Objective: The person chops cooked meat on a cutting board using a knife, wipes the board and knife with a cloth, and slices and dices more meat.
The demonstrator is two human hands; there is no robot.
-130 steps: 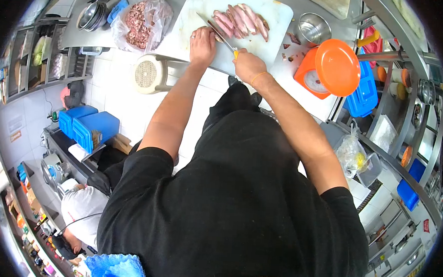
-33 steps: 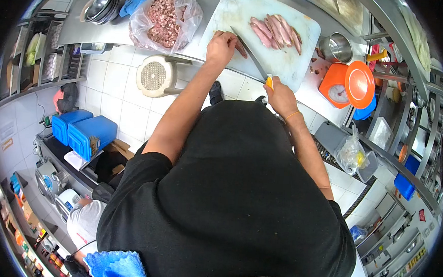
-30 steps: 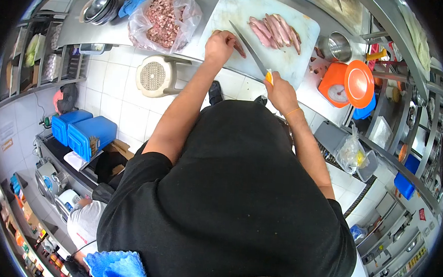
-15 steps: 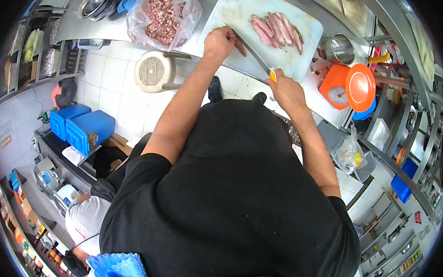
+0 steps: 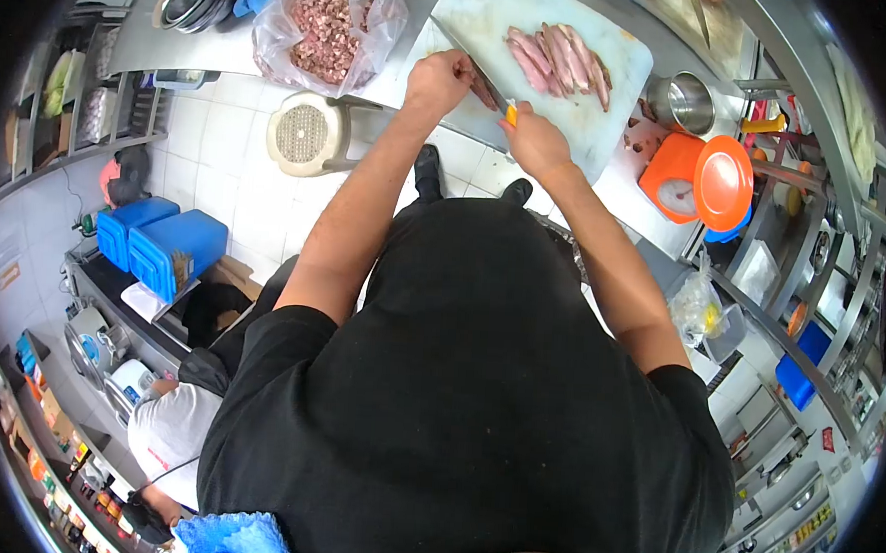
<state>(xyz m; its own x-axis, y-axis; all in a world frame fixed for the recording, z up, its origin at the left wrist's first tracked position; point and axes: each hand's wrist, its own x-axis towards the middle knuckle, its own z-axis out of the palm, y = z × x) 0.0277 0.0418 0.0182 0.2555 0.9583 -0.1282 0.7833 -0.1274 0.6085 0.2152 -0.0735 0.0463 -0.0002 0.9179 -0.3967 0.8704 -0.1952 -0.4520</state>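
My right hand [image 5: 537,143] is closed around the yellow handle of a knife [image 5: 471,61]. Its long blade slants up and left over the white cutting board [image 5: 611,135]. With fingers curled together, my left hand [image 5: 439,82] holds a thin strip of meat [image 5: 485,91] near the board's front edge, right beside the blade. Part of that strip is hidden by the hand and knife. Several pale pink meat strips [image 5: 562,62] lie side by side farther right on the board.
Left of the board is a plastic bag of chopped meat [image 5: 324,30], with stacked metal bowls [image 5: 199,1] beyond. A metal pot [image 5: 685,103] and an orange scale [image 5: 673,178] stand at right. Below the counter is a stool [image 5: 305,134]. Another person [image 5: 169,437] is at lower left.
My right hand and the knife have moved left and up, so the blade tip reaches farther past my left hand. My left hand stays on the meat strip, nearly still.
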